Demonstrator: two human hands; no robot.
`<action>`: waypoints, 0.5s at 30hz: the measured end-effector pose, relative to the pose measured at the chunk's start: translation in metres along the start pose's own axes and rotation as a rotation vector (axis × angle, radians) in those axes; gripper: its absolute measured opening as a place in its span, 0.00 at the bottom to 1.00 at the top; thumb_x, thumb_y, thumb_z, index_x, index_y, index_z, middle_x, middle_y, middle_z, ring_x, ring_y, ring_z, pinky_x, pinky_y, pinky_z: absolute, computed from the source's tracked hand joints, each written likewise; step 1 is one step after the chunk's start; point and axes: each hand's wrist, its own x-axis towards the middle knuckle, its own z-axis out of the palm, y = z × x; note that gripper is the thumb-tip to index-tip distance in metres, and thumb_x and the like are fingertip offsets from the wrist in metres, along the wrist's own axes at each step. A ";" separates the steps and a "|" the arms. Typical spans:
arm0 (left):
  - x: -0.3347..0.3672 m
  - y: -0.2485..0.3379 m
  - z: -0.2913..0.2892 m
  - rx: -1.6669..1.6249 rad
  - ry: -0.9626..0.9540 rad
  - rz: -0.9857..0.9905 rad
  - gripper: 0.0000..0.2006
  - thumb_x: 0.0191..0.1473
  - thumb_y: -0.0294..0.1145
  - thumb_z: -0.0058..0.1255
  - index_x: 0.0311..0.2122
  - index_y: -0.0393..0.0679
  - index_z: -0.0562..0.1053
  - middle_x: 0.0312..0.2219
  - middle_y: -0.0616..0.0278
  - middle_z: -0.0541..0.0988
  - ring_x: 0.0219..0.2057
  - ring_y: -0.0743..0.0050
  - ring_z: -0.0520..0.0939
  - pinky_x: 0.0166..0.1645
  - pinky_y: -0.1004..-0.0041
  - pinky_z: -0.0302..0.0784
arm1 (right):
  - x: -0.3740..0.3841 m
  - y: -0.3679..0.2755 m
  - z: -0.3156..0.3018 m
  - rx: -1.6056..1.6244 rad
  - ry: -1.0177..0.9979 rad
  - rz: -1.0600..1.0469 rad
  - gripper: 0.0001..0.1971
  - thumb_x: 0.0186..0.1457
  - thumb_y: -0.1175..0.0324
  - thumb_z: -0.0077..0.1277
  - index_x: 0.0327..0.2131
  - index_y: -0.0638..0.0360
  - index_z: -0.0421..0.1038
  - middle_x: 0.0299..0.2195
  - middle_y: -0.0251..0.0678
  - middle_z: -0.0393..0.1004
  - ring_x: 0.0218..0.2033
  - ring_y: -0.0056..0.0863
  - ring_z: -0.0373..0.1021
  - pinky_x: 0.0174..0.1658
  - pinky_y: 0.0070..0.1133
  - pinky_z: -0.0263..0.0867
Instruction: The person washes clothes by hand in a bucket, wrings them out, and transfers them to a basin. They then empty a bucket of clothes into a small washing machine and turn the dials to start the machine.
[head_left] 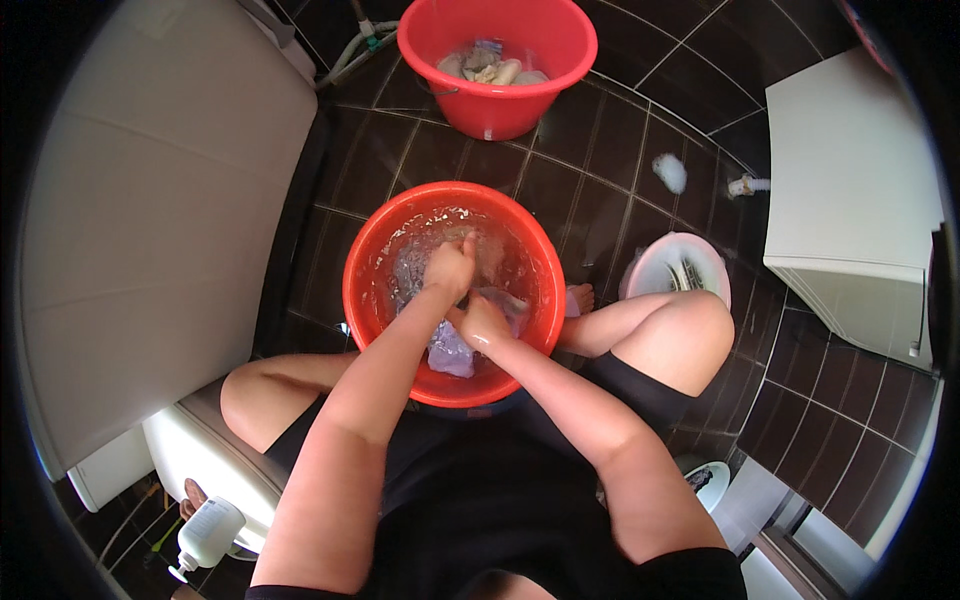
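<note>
Remotely, I see my left hand (pixel 450 268) and right hand (pixel 484 322) curled, their grip I cannot tell, by lavender cloth (pixel 450 355) in a red water-filled basin (pixel 352 290); a sharp tug might splash the floor (pixel 605 150).

Wet lavender cloth (pixel 452 354); in basin (pixel 547 285)

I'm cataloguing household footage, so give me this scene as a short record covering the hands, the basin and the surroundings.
left hand: inside the basin's rim, fingers curled; hold unclear
right hand: beside the left hand, at the pale purple cloth; grip unclear
basin: round, orange-red, water inside, between the person's bent legs
beyond basin: red bucket with pale items inside
right side: pink-rimmed tub; white clump on the floor
lower left: pump bottle, pale
floor: dark tiles, light joints
</note>
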 end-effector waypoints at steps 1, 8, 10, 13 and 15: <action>0.002 -0.001 0.001 -0.033 0.030 0.058 0.27 0.57 0.52 0.31 0.40 0.36 0.73 0.35 0.43 0.77 0.41 0.50 0.77 0.49 0.63 0.69 | 0.002 0.004 -0.004 0.130 -0.066 0.043 0.20 0.50 0.56 0.49 0.35 0.66 0.69 0.22 0.41 0.73 0.21 0.31 0.71 0.27 0.27 0.68; -0.007 0.017 -0.058 -1.309 0.001 0.075 0.24 0.59 0.54 0.30 0.40 0.42 0.68 0.30 0.62 0.75 0.31 0.72 0.74 0.38 0.72 0.70 | 0.027 -0.079 -0.100 1.155 -0.280 0.010 0.26 0.51 0.45 0.48 0.41 0.59 0.64 0.32 0.34 0.71 0.27 0.30 0.73 0.28 0.26 0.72; -0.002 0.000 -0.054 -1.072 -0.020 0.080 0.19 0.59 0.49 0.35 0.39 0.43 0.67 0.29 0.62 0.75 0.29 0.74 0.75 0.35 0.74 0.71 | 0.054 -0.124 -0.125 1.331 -0.227 -0.232 0.26 0.54 0.44 0.44 0.41 0.59 0.64 0.36 0.39 0.71 0.38 0.33 0.72 0.40 0.33 0.71; 0.004 -0.039 -0.030 -0.865 -0.055 0.129 0.09 0.56 0.35 0.44 0.36 0.42 0.68 0.27 0.64 0.75 0.26 0.77 0.74 0.31 0.78 0.70 | 0.084 -0.178 -0.164 1.389 -0.163 -0.446 0.28 0.55 0.46 0.43 0.45 0.65 0.60 0.43 0.44 0.67 0.47 0.37 0.66 0.50 0.39 0.64; 0.001 -0.066 -0.013 -0.645 -0.069 0.235 0.08 0.54 0.33 0.45 0.35 0.41 0.69 0.26 0.64 0.75 0.25 0.79 0.74 0.30 0.78 0.70 | 0.102 -0.181 -0.175 1.410 -0.022 -0.547 0.27 0.57 0.51 0.43 0.47 0.69 0.58 0.45 0.45 0.66 0.47 0.37 0.65 0.52 0.38 0.63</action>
